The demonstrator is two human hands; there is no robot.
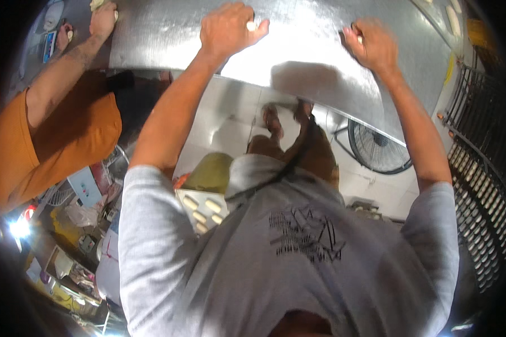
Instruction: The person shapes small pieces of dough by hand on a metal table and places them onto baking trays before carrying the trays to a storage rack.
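My left hand [226, 31] is closed over the metal tabletop [157, 33]. A small piece of pale dough [252, 26] shows between its thumb and fingers. Farther right, my right hand [376, 46] is also curled shut above the same surface. A bit of pale dough [360, 40] peeks out by its thumb; the rest is hidden by the fingers. The two hands are well apart, with bare shiny metal between them.
At the left a co-worker in an orange shirt [67, 151] holds dough at the table. Pale dough rolls lie on a tray [216, 203] below and on a dark rack [472, 168] at right. A wheel [376, 147] stands under the table edge.
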